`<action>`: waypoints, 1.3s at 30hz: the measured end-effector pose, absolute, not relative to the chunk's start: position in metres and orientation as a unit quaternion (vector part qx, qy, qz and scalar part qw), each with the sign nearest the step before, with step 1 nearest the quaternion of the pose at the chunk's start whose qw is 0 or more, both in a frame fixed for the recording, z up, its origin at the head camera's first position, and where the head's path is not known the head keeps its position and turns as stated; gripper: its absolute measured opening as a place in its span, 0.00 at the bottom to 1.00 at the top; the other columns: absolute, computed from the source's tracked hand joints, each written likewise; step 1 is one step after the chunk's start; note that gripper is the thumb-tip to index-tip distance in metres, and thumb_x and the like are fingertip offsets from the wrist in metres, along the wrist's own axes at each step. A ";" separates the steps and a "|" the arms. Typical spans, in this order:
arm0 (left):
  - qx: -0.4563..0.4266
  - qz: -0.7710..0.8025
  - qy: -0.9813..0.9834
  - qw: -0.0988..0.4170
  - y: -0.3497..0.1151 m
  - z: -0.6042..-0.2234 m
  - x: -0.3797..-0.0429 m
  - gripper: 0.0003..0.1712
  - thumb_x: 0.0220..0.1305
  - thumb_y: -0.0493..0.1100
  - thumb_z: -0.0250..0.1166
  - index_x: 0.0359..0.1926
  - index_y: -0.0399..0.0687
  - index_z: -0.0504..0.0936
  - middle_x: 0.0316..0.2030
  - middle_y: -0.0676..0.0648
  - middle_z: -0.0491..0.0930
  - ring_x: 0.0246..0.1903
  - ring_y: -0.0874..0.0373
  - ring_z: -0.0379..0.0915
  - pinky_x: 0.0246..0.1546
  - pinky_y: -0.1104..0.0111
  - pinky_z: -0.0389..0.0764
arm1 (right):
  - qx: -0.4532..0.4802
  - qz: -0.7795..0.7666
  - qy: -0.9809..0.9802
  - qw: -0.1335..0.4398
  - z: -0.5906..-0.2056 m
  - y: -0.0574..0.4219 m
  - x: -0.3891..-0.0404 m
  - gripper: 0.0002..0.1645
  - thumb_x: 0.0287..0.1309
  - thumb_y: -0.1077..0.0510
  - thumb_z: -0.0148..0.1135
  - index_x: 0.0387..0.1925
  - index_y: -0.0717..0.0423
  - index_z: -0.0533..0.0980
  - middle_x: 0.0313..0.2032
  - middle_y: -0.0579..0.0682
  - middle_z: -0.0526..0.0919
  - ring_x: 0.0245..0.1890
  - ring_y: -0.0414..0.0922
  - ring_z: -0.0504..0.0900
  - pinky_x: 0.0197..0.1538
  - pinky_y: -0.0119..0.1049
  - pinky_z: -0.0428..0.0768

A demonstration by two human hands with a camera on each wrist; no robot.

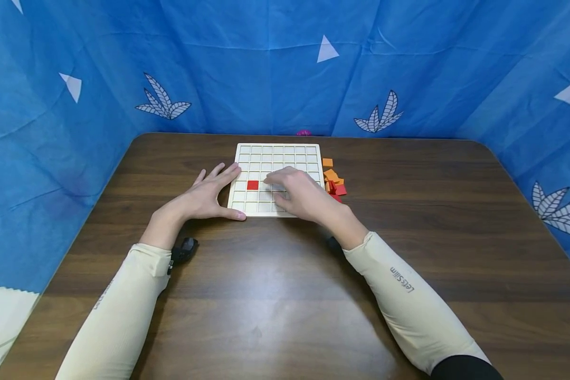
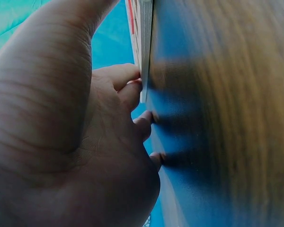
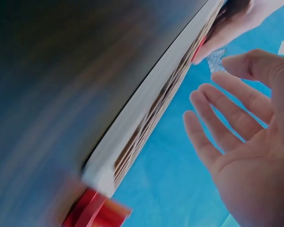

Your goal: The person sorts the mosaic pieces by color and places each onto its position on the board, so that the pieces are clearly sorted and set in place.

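Observation:
A white gridded board [image 1: 285,158] lies on the table with one red square tile [image 1: 253,185] in a cell left of its middle. My left hand [image 1: 203,194] is spread along the board's left side, straight fingers at the edge and thumb at the near left corner. In the left wrist view, fingertips touch the board's side [image 2: 145,47] while others rest on the tabletop. My right hand [image 1: 303,194] hovers over the board's right half, fingers slightly bent. In the right wrist view the palm and fingers of this hand [image 3: 246,127] show nothing held.
Loose orange tiles [image 1: 331,174] and red tiles [image 1: 340,189] are piled against the board's right side. The brown wooden table [image 1: 266,295] extends around the board. A blue patterned cloth [image 1: 266,68] hangs behind it.

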State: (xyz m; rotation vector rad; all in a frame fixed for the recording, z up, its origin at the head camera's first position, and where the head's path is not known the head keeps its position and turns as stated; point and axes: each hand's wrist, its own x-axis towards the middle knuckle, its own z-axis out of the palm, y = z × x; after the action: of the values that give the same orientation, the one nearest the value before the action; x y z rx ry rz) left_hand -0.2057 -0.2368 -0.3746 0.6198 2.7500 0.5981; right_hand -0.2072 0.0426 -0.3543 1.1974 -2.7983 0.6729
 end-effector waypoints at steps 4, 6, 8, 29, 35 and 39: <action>0.214 0.208 0.945 0.134 -0.237 -0.373 -0.205 0.72 0.53 0.72 0.77 0.86 0.47 0.48 0.86 0.47 0.41 0.84 0.39 0.28 0.79 0.35 0.29 | 0.366 0.233 -0.901 0.024 -0.355 0.060 -0.208 0.20 0.67 0.61 0.69 0.59 0.59 0.84 0.57 0.52 0.88 0.62 0.51 0.83 0.70 0.46 0.77; 0.215 0.208 0.945 0.134 -0.237 -0.373 -0.205 0.72 0.53 0.72 0.77 0.86 0.47 0.48 0.86 0.46 0.41 0.84 0.39 0.28 0.79 0.35 0.29 | 0.359 0.239 -0.902 0.035 -0.355 0.071 -0.209 0.19 0.67 0.62 0.69 0.58 0.59 0.84 0.57 0.53 0.88 0.62 0.51 0.83 0.70 0.47 0.77; 0.215 0.208 0.945 0.135 -0.236 -0.372 -0.205 0.72 0.53 0.72 0.77 0.86 0.48 0.48 0.86 0.47 0.41 0.85 0.39 0.28 0.79 0.35 0.29 | 0.353 0.243 -0.902 0.047 -0.354 0.082 -0.210 0.19 0.66 0.63 0.69 0.58 0.60 0.84 0.57 0.54 0.88 0.62 0.52 0.83 0.70 0.48 0.78; 0.216 0.211 0.944 0.131 -0.237 -0.375 -0.206 0.72 0.53 0.70 0.79 0.85 0.47 0.49 0.86 0.46 0.42 0.85 0.40 0.29 0.79 0.34 0.30 | 0.219 0.250 -0.942 0.047 -0.354 0.190 -0.216 0.23 0.68 0.60 0.70 0.63 0.57 0.81 0.64 0.58 0.83 0.65 0.57 0.79 0.69 0.60 0.76; 0.217 0.210 0.944 0.129 -0.238 -0.376 -0.208 0.71 0.53 0.71 0.78 0.85 0.48 0.49 0.86 0.46 0.42 0.85 0.40 0.29 0.79 0.34 0.30 | 0.219 0.273 -0.937 0.019 -0.357 0.192 -0.218 0.24 0.67 0.58 0.71 0.63 0.55 0.81 0.61 0.57 0.85 0.62 0.56 0.82 0.68 0.59 0.77; 0.218 0.211 0.944 0.131 -0.239 -0.376 -0.209 0.72 0.53 0.71 0.78 0.85 0.49 0.49 0.86 0.47 0.41 0.85 0.41 0.28 0.79 0.34 0.30 | 0.226 0.290 -0.930 0.000 -0.358 0.191 -0.218 0.26 0.65 0.56 0.75 0.63 0.54 0.82 0.59 0.55 0.87 0.59 0.54 0.84 0.67 0.58 0.78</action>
State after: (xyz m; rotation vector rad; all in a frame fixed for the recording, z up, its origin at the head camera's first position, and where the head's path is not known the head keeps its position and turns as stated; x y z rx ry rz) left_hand -0.2086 -0.2387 -0.3763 0.6320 2.7416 0.6121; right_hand -0.2179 0.1907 -0.3576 0.7095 -2.9209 0.9103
